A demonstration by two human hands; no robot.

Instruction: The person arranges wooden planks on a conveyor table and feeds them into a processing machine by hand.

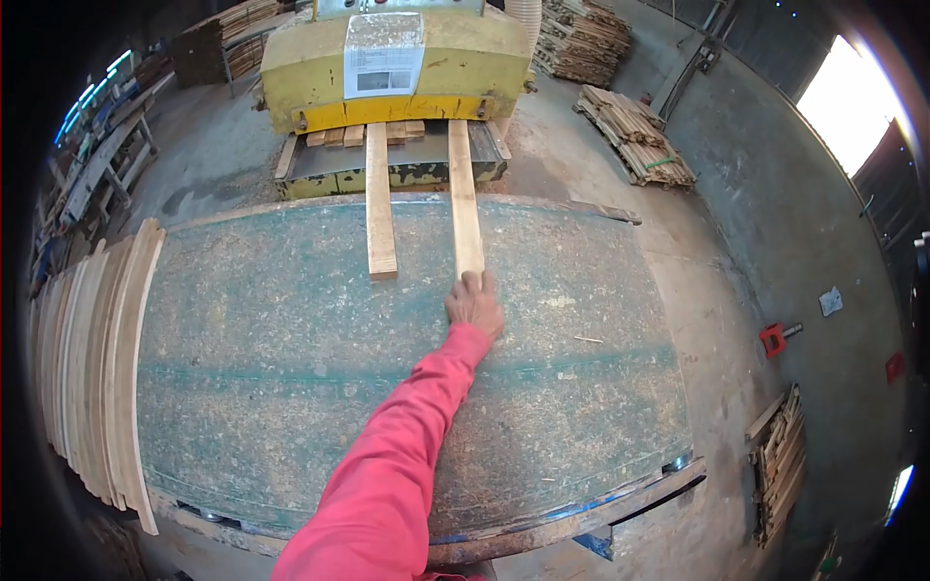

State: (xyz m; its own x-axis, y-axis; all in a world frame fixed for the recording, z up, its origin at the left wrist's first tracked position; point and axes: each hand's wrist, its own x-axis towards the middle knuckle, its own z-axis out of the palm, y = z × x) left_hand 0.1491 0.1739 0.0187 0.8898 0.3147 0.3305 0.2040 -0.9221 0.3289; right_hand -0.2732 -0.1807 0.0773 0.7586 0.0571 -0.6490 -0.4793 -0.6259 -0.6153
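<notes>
My left hand, at the end of a pink sleeve, is closed on the near end of a long wooden strip. The strip's far end runs under the yellow hood of a machine. To its left lies a second wooden strip, also reaching under the hood, its near end resting over the worn greenish table. My right hand is out of view.
A row of wooden strips lines the table's left edge. Several short wood ends show at the machine's opening. Stacked wood sits on the floor to the right, near a red tool. More strips lie lower right.
</notes>
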